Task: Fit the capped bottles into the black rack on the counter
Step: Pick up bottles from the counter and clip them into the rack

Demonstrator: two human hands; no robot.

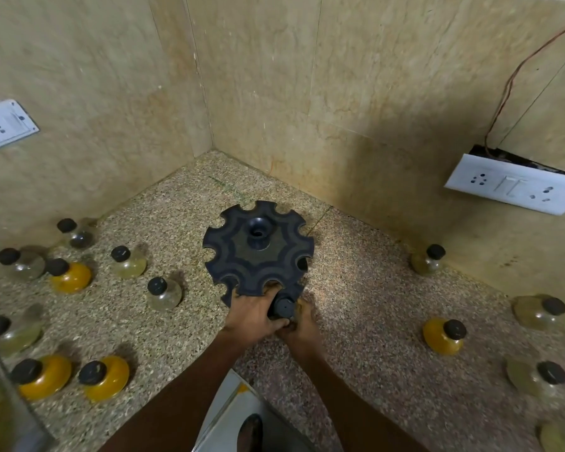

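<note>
- The black rack (pixel 258 249) stands near the counter's (pixel 356 272) back corner.
- Both hands, left hand (pixel 253 316) and right hand (pixel 302 327), grip one capped bottle (pixel 282 308) at the rack's near edge.
- Other bottles stand toward both side edges.

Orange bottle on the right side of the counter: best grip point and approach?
Judging by shape, take the orange bottle at the narrow neck just under its black cap, coming from above. The body is squat, wide and rounded, so likely too broad and slippery to pinch, while the cap stands up clear. It is upright on the counter with open space around it, so either hand could come straight down.
</note>
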